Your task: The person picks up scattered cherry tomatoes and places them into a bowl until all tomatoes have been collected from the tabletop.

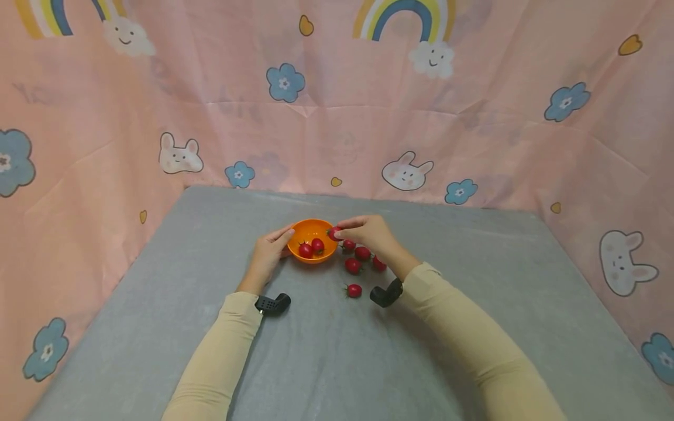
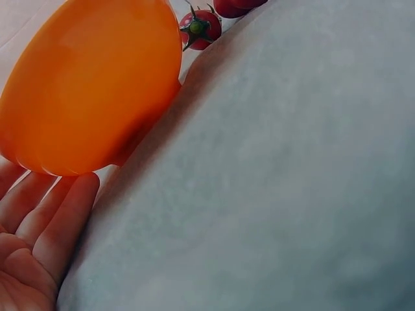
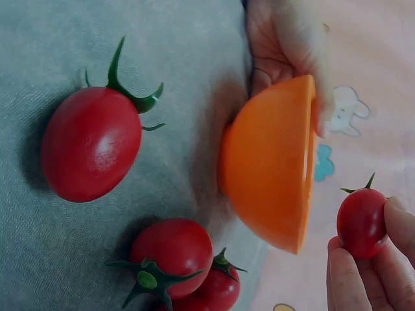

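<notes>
An orange bowl (image 1: 315, 228) rests on the grey cloth with two red cherry tomatoes (image 1: 305, 251) inside. My left hand (image 1: 265, 257) grips its left side, the thumb over the rim and the other fingers against the outer wall. Between the thumb and fingers of my right hand (image 1: 372, 235), a cherry tomato (image 3: 362, 223) with a green stem is pinched at the bowl's right rim. In the right wrist view this tomato is above the rim, apart from the bowl.
Several loose cherry tomatoes (image 1: 362, 253) lie to the right of the bowl, partly under my right hand. One more tomato (image 1: 354, 290) sits nearer to me. Behind the grey-covered table (image 1: 237, 202) hangs a pink printed curtain (image 1: 337, 128).
</notes>
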`<action>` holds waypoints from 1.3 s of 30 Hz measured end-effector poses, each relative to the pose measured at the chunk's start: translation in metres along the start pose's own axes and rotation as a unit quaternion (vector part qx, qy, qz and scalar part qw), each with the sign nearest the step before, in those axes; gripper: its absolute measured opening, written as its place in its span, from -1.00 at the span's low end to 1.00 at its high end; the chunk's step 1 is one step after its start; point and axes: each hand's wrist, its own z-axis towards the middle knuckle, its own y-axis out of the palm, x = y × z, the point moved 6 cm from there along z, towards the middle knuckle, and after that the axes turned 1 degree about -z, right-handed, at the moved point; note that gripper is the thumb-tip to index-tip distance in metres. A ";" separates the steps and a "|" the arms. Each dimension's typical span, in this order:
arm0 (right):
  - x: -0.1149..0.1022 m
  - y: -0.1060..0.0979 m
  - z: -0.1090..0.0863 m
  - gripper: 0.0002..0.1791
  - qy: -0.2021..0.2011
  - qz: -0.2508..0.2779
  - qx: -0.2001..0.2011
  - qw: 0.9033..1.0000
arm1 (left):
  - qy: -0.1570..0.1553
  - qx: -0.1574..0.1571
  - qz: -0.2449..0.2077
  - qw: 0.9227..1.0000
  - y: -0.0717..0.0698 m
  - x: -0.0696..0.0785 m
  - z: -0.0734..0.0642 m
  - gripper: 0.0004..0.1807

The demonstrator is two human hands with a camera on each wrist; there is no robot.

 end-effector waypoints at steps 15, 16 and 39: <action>-0.019 0.017 0.016 -0.65 -0.008 -0.012 0.006 1.000 | -0.001 -0.001 -0.009 1.000 0.002 0.000 0.003 -0.53; -0.020 0.019 0.018 -0.65 -0.011 -0.013 0.005 1.000 | -0.001 -0.001 -0.008 1.000 0.001 0.000 0.002 -0.53; -0.022 0.023 0.032 -0.66 -0.061 -0.027 0.008 0.998 | -0.013 0.003 -0.014 1.000 0.002 -0.003 0.001 -0.53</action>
